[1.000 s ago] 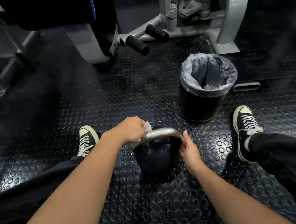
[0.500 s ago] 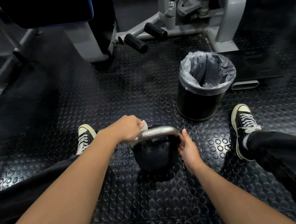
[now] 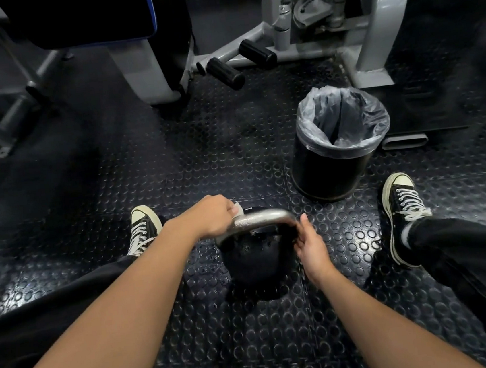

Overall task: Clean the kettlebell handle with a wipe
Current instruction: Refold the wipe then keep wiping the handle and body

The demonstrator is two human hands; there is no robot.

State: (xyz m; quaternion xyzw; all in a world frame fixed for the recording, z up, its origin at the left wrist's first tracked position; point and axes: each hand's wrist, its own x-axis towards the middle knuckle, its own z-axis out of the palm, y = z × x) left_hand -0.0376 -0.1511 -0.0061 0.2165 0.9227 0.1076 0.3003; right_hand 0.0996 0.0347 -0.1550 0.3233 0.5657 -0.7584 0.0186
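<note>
The kettlebell [image 3: 256,260] sits on the studded rubber floor [image 3: 232,155] between the person's 2 feet, its bare metal handle [image 3: 264,217] arching over the black body. The left hand [image 3: 212,217] is clenched over the left end of the handle with the white wipe [image 3: 237,209] pinched underneath, only a corner of it showing past the knuckles. The right hand [image 3: 311,245] grips the right post of the handle where it meets the body, apparently steadying the weight. The wiping looks to be underway at the left end, with the middle and right stretch of the bar uncovered. The main risk is that the right hand blocks its own section, so that part gets missed unless the grip shifts. The wipe could also bunch or slip out of the fist on the curve. The lined bin [image 3: 339,143] stands near, ahead on the right, handy for disposal.
</note>
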